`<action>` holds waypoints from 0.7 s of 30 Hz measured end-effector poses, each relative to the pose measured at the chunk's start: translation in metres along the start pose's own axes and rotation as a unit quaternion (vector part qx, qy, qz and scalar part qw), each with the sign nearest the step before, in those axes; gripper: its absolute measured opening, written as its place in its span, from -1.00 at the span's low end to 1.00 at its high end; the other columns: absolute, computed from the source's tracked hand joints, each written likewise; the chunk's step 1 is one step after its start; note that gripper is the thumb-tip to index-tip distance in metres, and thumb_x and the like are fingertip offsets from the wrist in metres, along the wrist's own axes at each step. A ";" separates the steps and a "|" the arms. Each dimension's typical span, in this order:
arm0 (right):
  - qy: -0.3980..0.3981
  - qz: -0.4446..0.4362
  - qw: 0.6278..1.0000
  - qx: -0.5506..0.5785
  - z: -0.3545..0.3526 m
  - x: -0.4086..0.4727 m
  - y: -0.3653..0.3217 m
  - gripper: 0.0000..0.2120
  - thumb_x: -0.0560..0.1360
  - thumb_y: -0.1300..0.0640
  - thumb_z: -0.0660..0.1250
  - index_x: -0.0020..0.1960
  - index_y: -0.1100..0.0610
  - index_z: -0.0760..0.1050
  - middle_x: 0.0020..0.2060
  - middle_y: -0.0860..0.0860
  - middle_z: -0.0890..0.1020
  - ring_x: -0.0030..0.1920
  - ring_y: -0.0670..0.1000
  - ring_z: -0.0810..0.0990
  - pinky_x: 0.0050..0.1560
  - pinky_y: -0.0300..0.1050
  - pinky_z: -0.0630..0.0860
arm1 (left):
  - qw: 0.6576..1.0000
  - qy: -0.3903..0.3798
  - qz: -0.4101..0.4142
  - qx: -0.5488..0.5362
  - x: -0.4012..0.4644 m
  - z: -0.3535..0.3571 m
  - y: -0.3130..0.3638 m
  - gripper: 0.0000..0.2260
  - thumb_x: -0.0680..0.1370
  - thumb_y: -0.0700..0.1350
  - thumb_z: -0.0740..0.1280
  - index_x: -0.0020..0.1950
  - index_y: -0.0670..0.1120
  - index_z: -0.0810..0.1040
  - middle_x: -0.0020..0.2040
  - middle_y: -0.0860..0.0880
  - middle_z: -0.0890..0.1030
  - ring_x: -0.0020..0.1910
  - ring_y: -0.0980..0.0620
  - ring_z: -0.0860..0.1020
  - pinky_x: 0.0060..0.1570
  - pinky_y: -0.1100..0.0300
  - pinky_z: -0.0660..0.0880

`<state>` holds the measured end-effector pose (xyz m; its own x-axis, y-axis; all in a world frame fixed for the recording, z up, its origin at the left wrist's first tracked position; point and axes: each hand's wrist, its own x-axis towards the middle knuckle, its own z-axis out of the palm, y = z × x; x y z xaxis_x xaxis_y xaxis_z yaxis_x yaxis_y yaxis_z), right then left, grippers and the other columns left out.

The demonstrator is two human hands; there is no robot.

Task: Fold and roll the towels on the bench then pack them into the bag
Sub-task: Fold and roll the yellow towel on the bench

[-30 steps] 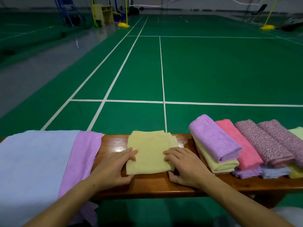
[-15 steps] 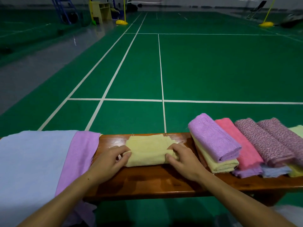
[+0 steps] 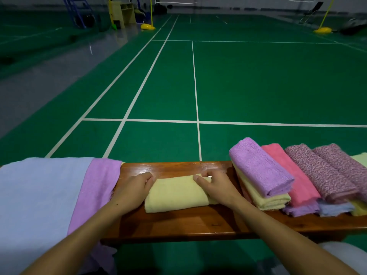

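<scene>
Head view, hands (image 3: 133, 188) (image 3: 215, 185) gripping yellow towel (image 3: 176, 194), bench (image 3: 178, 225)

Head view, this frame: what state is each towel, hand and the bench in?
Yellow towel: rolled up, lying across the bench.
Left hand: gripping the roll's left end.
Right hand: gripping the roll's right end.
Purple rolled towel: rolled, stacked on a folded yellow one.
Pink towel: rolled, beside it.
Light blue towel: unfolded, draped over the bench.
Bench: partly covered.

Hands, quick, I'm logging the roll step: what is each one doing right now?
Left hand: curled on the left end of the yellow towel, gripping it.
Right hand: curled on its right end, gripping it.
</scene>
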<state>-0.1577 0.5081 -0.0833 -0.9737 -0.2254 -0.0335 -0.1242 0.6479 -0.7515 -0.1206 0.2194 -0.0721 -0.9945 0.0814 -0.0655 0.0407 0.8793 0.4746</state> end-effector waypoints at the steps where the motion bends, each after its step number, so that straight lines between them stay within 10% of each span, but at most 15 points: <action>1: 0.016 -0.005 1.000 -0.017 0.002 0.003 0.002 -0.64 0.59 -0.26 0.36 -0.08 0.03 0.62 -0.12 -0.11 0.68 -0.07 -0.15 0.61 -0.08 -0.11 0.53 | 0.999 0.004 -0.008 0.050 0.001 0.001 0.002 -0.70 0.77 0.07 0.11 -0.10 0.07 0.47 -0.23 0.07 0.57 -0.24 0.09 0.54 -0.29 0.13 0.38; 10: 0.125 0.009 0.956 -0.264 0.005 0.002 -0.014 -0.54 0.60 -0.42 0.16 0.07 -0.04 0.48 -0.11 -0.09 0.63 -0.13 -0.02 0.65 -0.21 -0.05 0.58 | 0.983 0.138 0.025 0.120 0.000 -0.003 -0.008 -0.90 0.72 0.09 0.21 0.11 0.18 0.52 0.02 0.19 0.60 -0.06 0.10 0.56 -0.23 0.10 0.56; 14: 0.191 -0.085 0.911 -0.355 0.006 -0.014 -0.035 -0.51 0.67 -0.30 0.06 0.27 0.05 0.50 0.22 0.04 0.57 0.17 0.09 0.52 0.10 0.03 0.52 | 0.980 0.106 0.145 0.086 -0.010 0.006 0.011 -0.61 0.73 0.20 0.09 0.42 0.13 0.56 0.39 0.13 0.57 0.36 0.11 0.47 0.29 0.11 0.45; 18: 0.051 -0.178 0.932 -0.313 0.033 -0.039 -0.042 -0.37 0.72 -0.26 -0.06 0.54 0.17 0.36 0.55 0.16 0.37 0.53 0.19 0.33 0.52 0.16 0.34 | 0.982 -0.017 0.133 0.135 -0.012 0.027 0.021 -0.47 0.75 0.29 -0.07 0.69 0.16 0.22 0.68 0.16 0.23 0.67 0.10 0.14 0.60 0.06 0.13; 21: -0.041 -0.181 0.926 -0.330 0.051 -0.045 -0.024 -0.22 0.71 -0.33 -0.18 0.69 0.22 0.05 0.69 0.16 0.06 0.70 0.15 -0.05 0.65 0.22 0.04 | 0.977 -0.019 0.122 0.175 -0.008 0.024 0.020 -0.46 0.75 0.27 -0.11 0.70 0.15 0.20 0.67 0.15 0.26 0.62 0.07 0.21 0.52 0.00 0.27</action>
<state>-0.1008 0.4660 -0.0977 -0.8309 -0.5519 0.0712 -0.5557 0.8162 -0.1581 -0.1091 0.2473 -0.0837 -0.9473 0.3195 -0.0228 0.3126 0.9377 0.1518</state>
